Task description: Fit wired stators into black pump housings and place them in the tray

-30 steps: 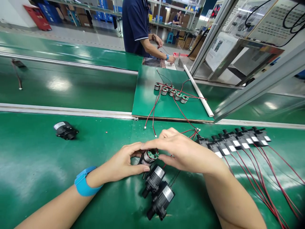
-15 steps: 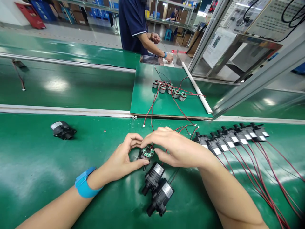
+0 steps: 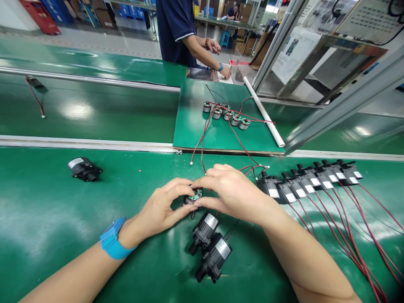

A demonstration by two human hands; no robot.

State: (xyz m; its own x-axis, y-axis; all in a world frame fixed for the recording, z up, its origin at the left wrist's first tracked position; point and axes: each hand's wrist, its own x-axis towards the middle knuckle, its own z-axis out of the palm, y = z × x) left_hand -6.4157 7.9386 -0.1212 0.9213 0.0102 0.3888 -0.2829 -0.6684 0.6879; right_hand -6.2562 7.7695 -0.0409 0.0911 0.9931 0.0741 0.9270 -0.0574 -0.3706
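1. Head view: your left hand (image 3: pixel 160 208) and right hand (image 3: pixel 235 191) were pinched together on one small pump (image 3: pixel 193 198), its green circuit board facing up, near the middle of the green bench (image 3: pixel 47 219).
2. Change: half a second earlier your fingers stood wider and more board showed; by now they had closed over it, suggesting seating.
3. Two finished pumps (image 3: pixel 210 248) lay just nearer you.
4. A wired pump row (image 3: pixel 311 181) sat toward the right edge.

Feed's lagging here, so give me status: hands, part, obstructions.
Left hand and right hand both pinch the small pump, green board up. Two black pumps lie just below it. Red wires beside right hand.
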